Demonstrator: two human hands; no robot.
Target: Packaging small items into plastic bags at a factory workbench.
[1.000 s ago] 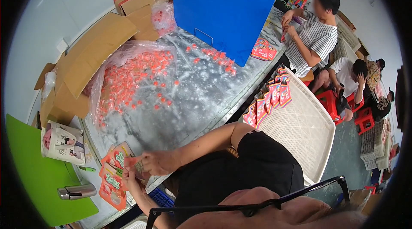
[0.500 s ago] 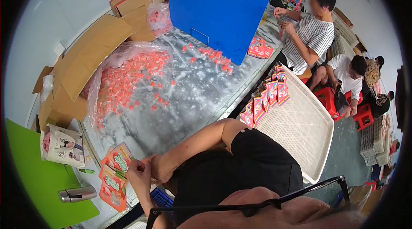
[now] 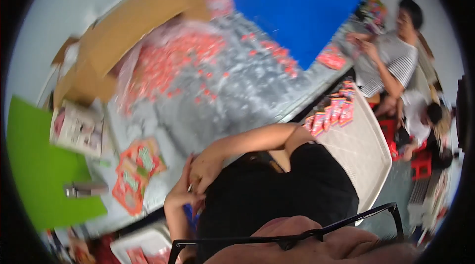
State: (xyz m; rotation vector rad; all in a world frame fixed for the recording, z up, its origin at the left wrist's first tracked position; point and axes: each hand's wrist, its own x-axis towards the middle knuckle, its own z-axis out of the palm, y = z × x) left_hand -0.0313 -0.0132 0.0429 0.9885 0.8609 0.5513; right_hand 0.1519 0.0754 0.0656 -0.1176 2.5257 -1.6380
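My left hand (image 3: 179, 193) and my right hand (image 3: 207, 169) are close together beside the table's near edge, in front of my black clothing. They overlap, and motion blurs the fingers, so what they hold, if anything, does not show clearly. Just left of them, flat orange-red printed pouches (image 3: 129, 185) lie overlapping on the table corner. Small red wrapped candies (image 3: 180, 56) are heaped on clear plastic farther up the metal tabletop (image 3: 193, 120).
Cardboard boxes (image 3: 133, 21) line the far left. A blue panel (image 3: 302, 6) rises at the back. A green board (image 3: 44, 165) bears a metal flask (image 3: 85, 190). On my right, a white tray (image 3: 351, 157) holds colourful packets (image 3: 332, 115). A co-worker (image 3: 391, 56) stands beyond it.
My view has shifted, so the table contents appear farther right and higher. My hands have moved away from the pouches toward my body. A white tray has come into view at lower left.
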